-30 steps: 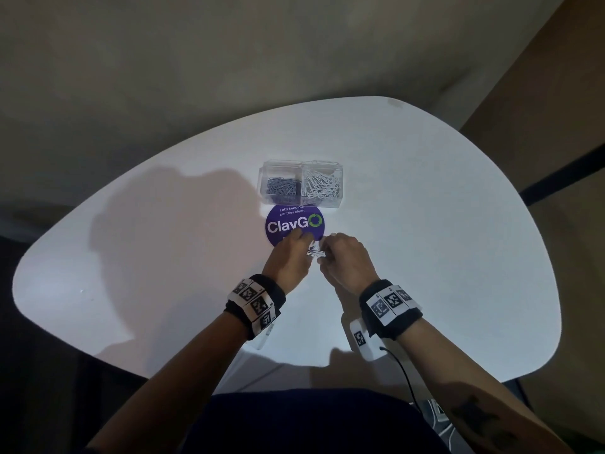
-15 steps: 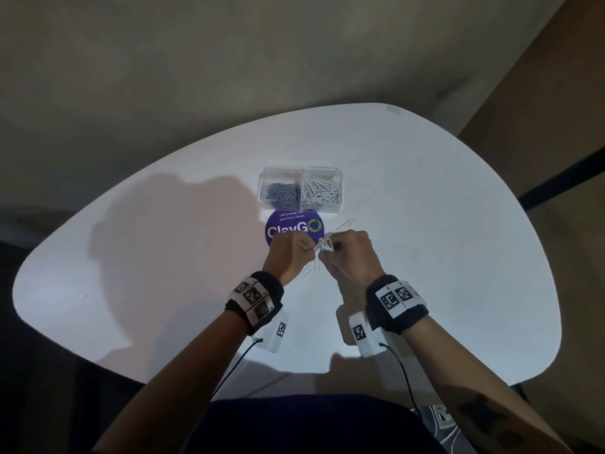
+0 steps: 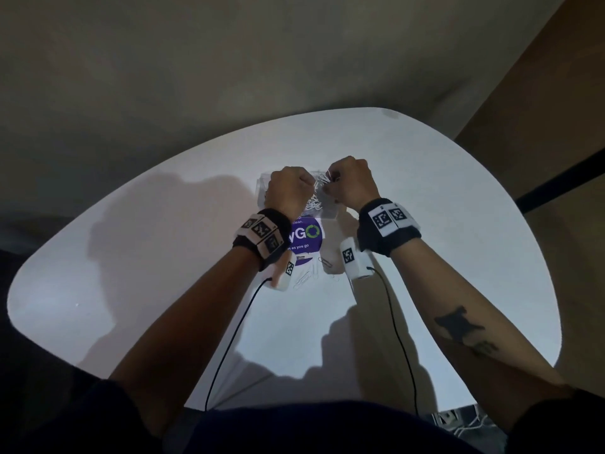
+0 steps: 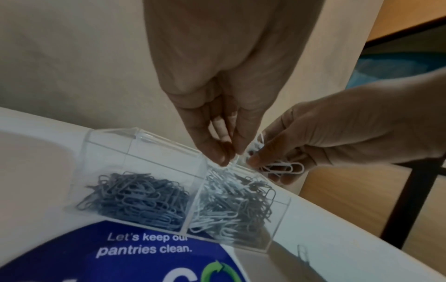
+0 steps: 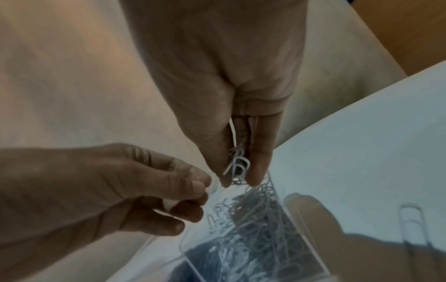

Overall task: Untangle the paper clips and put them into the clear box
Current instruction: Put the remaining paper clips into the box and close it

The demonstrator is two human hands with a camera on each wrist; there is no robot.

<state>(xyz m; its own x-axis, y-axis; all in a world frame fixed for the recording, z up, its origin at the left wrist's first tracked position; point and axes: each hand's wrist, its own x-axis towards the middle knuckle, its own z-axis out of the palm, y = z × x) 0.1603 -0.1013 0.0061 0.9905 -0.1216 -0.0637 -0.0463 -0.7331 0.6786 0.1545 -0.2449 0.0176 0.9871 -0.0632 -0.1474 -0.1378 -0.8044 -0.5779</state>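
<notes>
The clear two-compartment box [image 4: 144,152] sits on the white table [image 3: 458,257], with grey paper clips [image 4: 135,198] in its left half and white ones [image 4: 231,206] in its right half. Both hands hover over the right half. My right hand [image 5: 237,179] pinches a tangled clump of white paper clips [image 5: 239,164] between thumb and fingers. My left hand [image 4: 229,156] pinches a single white clip [image 4: 236,159] at the clump's edge. In the head view the clump [image 3: 322,181] shows between the two fists, and the box [image 3: 327,213] is mostly hidden behind them.
A round purple sticker [image 3: 306,237] lies on the table just in front of the box. Several loose clips [image 3: 302,278] lie near the sticker's front edge, under my wrists, and one more [image 5: 410,223] lies right of the box. Cables run from both wrist cameras.
Both hands have lifted off the sticker and moved forward over the box's right compartment, carrying the white clump with them.
</notes>
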